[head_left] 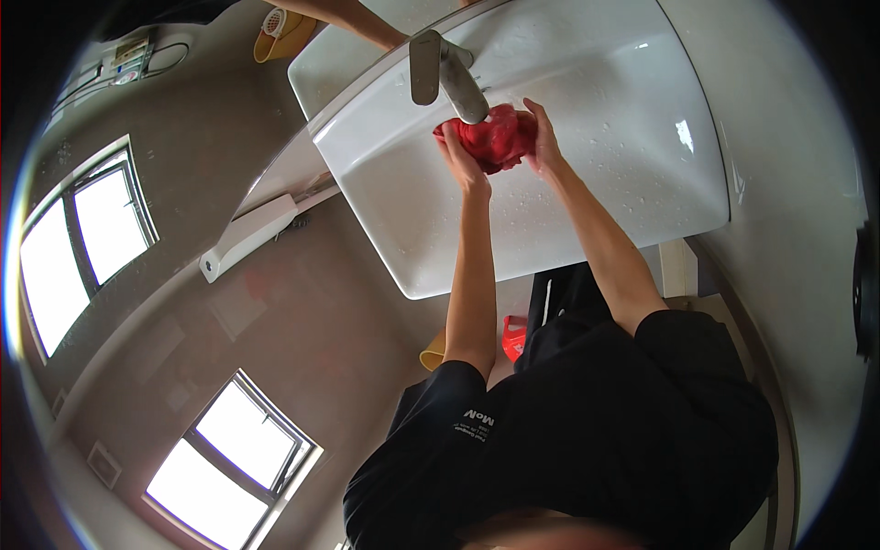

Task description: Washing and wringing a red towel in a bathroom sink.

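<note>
A bunched red cloth (498, 137) is held between my two hands, right under the spout of the grey faucet (458, 82). It looks wet. My left hand (463, 163) grips the cloth's left side, with the thumb up along it. On the other side, my right hand (544, 139) cups the cloth's right edge, its fingers partly hidden behind the fabric. Both hands are over the white sink (632, 174), whose basin carries scattered water drops.
A mirror (137, 82) behind the sink reflects an arm, a window and a yellow bucket. Below the sink's front edge are a red container (514, 337) and a yellow bucket (434, 351). A window (234, 458) is in the left wall; a pale wall stands at right.
</note>
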